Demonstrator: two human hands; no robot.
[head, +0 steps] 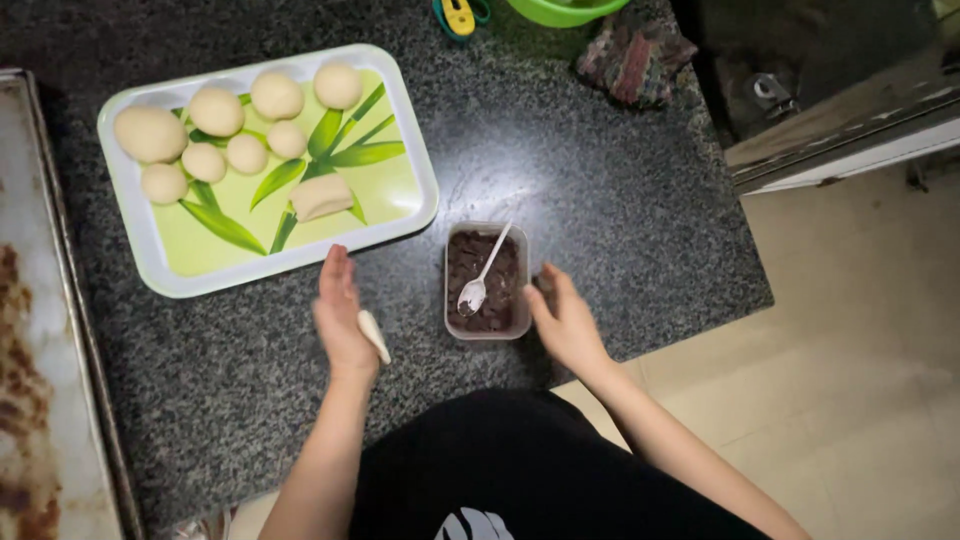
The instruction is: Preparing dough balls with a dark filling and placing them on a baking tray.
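Note:
My left hand (340,315) stands edge-on over the dark granite counter (560,170), fingers straight, with a flattened piece of pale dough (374,336) lying against its palm. My right hand (565,320) rests beside a small clear tub of dark brown filling (486,282), touching its right side. A white plastic spoon (484,274) lies in the tub, bowl toward me. Just beyond my left hand sits a white tray with a green leaf pattern (390,190) carrying several round dough balls (216,110) and one folded dough piece (321,196).
A worn, rust-stained metal baking sheet (40,330) lies along the left edge. At the counter's far side are a green bowl (565,10), a yellow tool (458,16) and a crumpled cloth (633,60). The counter ends at right above a beige tiled floor (860,350).

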